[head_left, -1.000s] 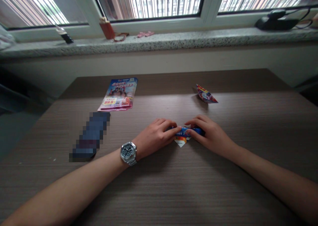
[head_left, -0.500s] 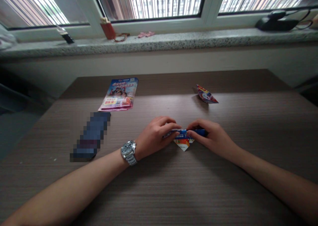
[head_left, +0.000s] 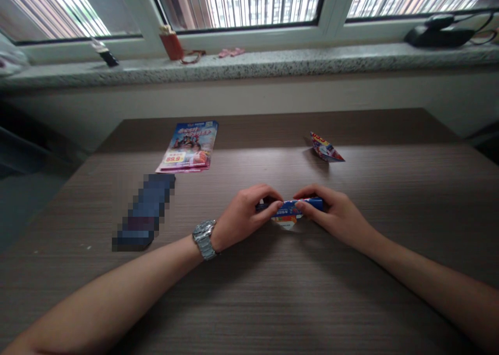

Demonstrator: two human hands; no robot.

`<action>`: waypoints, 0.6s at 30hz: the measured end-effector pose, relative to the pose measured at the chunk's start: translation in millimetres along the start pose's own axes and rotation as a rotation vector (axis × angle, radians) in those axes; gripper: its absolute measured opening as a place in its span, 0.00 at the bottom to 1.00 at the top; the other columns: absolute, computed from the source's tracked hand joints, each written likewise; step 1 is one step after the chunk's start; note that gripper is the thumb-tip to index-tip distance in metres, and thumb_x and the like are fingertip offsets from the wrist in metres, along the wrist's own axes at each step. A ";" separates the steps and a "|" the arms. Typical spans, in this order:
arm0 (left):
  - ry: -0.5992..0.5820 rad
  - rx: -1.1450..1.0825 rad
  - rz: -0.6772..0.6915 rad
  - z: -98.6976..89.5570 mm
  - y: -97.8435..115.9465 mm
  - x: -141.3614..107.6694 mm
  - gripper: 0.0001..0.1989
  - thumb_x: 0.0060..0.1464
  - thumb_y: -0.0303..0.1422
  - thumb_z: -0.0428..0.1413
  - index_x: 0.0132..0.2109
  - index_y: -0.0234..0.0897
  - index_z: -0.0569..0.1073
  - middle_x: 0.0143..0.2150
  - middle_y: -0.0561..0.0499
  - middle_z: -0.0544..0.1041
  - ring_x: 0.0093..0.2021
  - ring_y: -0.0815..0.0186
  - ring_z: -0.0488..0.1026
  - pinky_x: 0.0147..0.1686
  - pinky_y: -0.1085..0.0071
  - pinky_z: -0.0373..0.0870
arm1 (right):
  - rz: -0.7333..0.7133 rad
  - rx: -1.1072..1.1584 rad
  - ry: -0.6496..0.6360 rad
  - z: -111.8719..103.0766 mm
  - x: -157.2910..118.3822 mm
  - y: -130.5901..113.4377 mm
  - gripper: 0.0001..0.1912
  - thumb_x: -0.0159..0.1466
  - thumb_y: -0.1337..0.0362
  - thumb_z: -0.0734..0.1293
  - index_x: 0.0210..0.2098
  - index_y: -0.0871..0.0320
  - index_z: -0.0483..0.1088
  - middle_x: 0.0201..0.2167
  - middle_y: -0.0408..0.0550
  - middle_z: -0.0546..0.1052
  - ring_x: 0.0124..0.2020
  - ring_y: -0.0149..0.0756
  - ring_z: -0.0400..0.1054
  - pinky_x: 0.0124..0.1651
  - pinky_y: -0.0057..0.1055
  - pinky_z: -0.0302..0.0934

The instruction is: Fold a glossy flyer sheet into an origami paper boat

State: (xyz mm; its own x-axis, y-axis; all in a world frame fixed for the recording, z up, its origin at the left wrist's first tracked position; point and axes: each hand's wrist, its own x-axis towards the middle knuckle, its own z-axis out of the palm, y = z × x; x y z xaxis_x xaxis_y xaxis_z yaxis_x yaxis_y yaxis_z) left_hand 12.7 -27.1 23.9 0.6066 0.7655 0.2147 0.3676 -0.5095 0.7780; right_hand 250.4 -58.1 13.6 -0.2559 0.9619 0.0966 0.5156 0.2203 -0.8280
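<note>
Left hand [head_left: 241, 219]: fingers curled and pressed close, thumb and fingertips pinching one end of the folded glossy paper [head_left: 289, 208].
Right hand [head_left: 331, 214]: same kind of pinch on the other end, fingertips almost meeting the left hand's mid-strip.
Paper: a blue strip between both hands, low over the wood table [head_left: 273, 298], with a white-and-orange point poking out below (can't tell if it touches the wood).
Risk: my guess is glossy stock springs back, so an uneven or eased pinch could let the crease slip or pop open.
Wrist: steel watch [head_left: 203, 239] on the left one.
Beside: a pixelated dark block [head_left: 145, 212], impossible to make out.
Farther: printed flyer [head_left: 186, 147] and a pointed folded paper piece [head_left: 326, 148].
Back: granite windowsill [head_left: 273, 64] with a red holder [head_left: 170, 45].
</note>
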 end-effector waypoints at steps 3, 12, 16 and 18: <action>0.008 -0.014 -0.004 -0.6 1.8 -0.3 0.06 0.66 0.32 0.56 0.42 0.35 0.76 0.39 0.51 0.77 0.38 0.69 0.72 0.40 0.74 0.65 | 0.068 0.031 -0.035 0.2 0.2 -1.0 0.15 0.67 0.51 0.68 0.38 0.56 0.76 0.27 0.44 0.79 0.27 0.35 0.73 0.30 0.29 0.63; -0.042 -0.084 -0.038 1.7 2.8 -1.1 0.11 0.68 0.37 0.54 0.44 0.35 0.77 0.40 0.51 0.78 0.40 0.69 0.73 0.42 0.73 0.65 | 0.045 0.064 -0.067 1.9 -2.0 -3.3 0.13 0.67 0.53 0.68 0.38 0.56 0.76 0.24 0.41 0.77 0.24 0.31 0.71 0.27 0.26 0.60; -0.040 -0.091 -0.040 2.3 1.8 -0.6 0.10 0.68 0.36 0.55 0.42 0.35 0.77 0.39 0.51 0.78 0.39 0.69 0.72 0.41 0.73 0.65 | 0.034 0.058 -0.081 2.6 -1.5 -3.9 0.13 0.68 0.53 0.68 0.38 0.56 0.76 0.25 0.41 0.77 0.24 0.31 0.71 0.27 0.26 0.60; -0.036 -0.085 -0.047 2.2 2.1 -0.4 0.09 0.67 0.36 0.56 0.41 0.35 0.77 0.38 0.52 0.78 0.38 0.69 0.72 0.40 0.73 0.64 | 0.031 0.057 -0.085 3.0 -1.3 -4.6 0.13 0.68 0.53 0.68 0.38 0.56 0.76 0.25 0.41 0.77 0.25 0.31 0.71 0.28 0.27 0.61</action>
State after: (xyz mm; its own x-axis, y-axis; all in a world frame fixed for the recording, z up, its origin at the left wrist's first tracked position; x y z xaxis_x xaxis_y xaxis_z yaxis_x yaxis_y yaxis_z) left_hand 14.8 -29.3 24.2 0.6153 0.7726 0.1565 0.3359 -0.4366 0.8346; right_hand 245.9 -60.9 15.6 -0.3103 0.9503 0.0254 0.4778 0.1790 -0.8600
